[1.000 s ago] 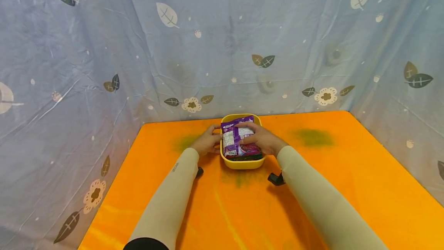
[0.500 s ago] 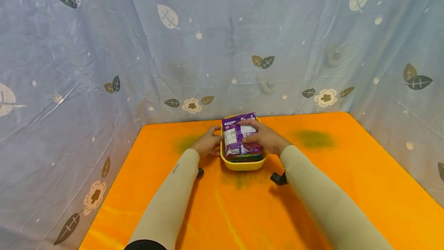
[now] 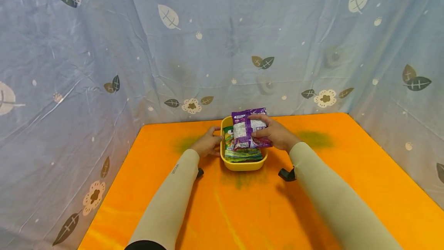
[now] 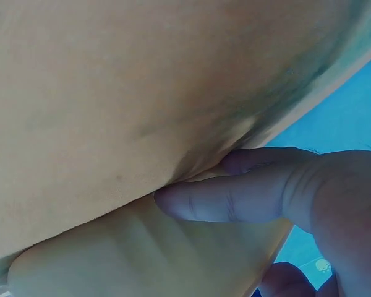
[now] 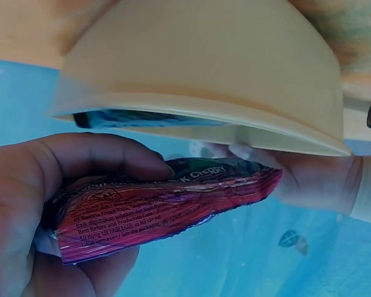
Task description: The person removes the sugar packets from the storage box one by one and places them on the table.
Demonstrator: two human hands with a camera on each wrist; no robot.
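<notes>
Right hand [image 3: 278,134] is pinching a flat purple plastic packet [image 3: 242,129], extending leftward over the oblong yellow tub [image 3: 244,166] left hand [image 3: 208,142] is holding.

A pale blue curtain [image 3: 215,49] hangs behind an orange table [image 3: 208,211] and along its left and right sides. Low on the back part are 2 cream flowers [image 3: 191,105] with brown middles, each between a dark leaf [image 3: 171,103] and a brown leaf [image 3: 207,100]. Higher up are 2 big white leaves [image 3: 168,16]. Little paw prints [image 3: 199,35] dot the cloth. Blurry green patches [image 3: 315,139] mark the table, 1 toward the back left and 1 toward the back right.
</notes>
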